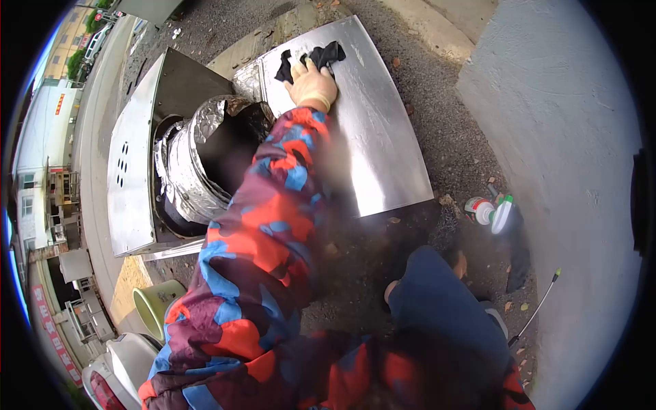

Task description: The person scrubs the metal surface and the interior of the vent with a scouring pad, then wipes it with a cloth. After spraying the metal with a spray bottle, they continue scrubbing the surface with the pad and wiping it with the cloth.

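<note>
My left hand (314, 87), in a pale thin glove, reaches out under a red, blue and maroon patterned sleeve. Its fingers press a crumpled black cloth (324, 55) against a shiny sheet-metal panel (376, 130). Parts of the cloth stick out on both sides of the fingers. Left of the panel stands a metal housing (133, 157) with a row of small slots. A foil-wrapped duct (188, 167) comes out of it, with a dark open mouth partly covered by my sleeve. My right hand is out of view.
A spray bottle (486, 210) lies near the grey wall (560, 116) at the right. A thin rod (540, 307) leans by the wall. At lower left are a pale green bucket (154, 307) and a white vehicle (130, 362). My bent knee (424, 287) is below the panel.
</note>
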